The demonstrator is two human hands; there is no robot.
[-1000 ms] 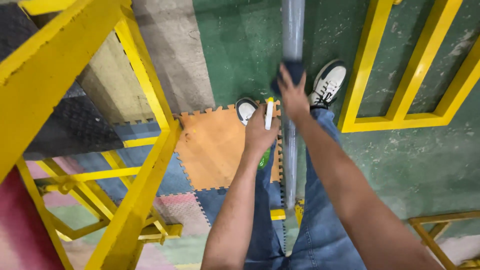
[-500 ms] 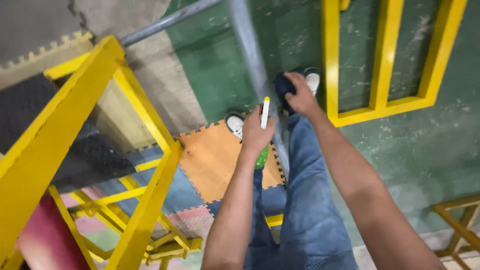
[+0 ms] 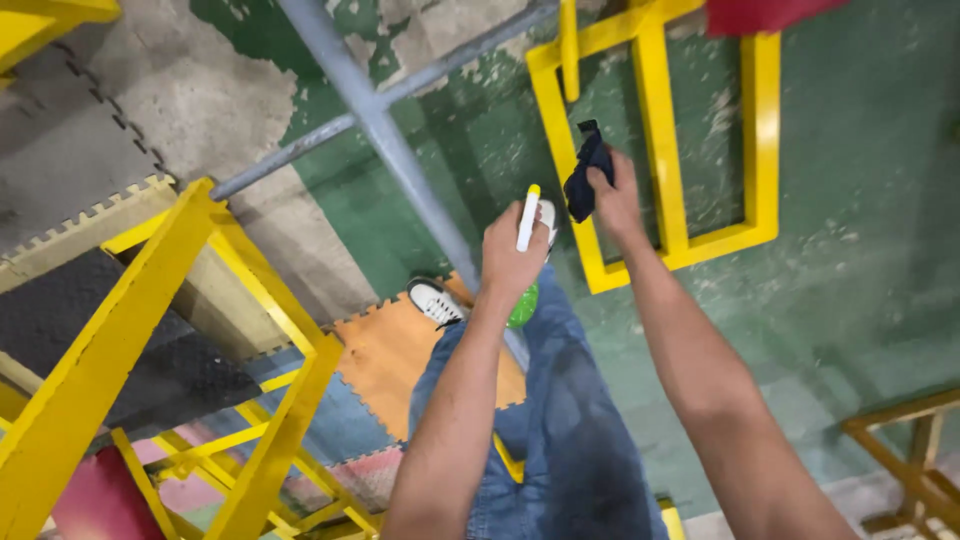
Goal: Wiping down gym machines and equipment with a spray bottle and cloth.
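The left hand (image 3: 512,262) is closed around a green spray bottle with a white-and-yellow nozzle (image 3: 526,222), just right of the grey steel pipe (image 3: 385,135). The right hand (image 3: 618,200) pinches a dark cloth (image 3: 585,175), which looks limp and light and is best bunched; the bottle looks rigid and light and is best held at its body.

Worn green floor (image 3: 840,250) with bare grey patches. Yellow metal frames (image 3: 665,150) lying flat on it. Yellow steel stand (image 3: 150,330) at left, over orange, blue and pink foam mats (image 3: 385,355).
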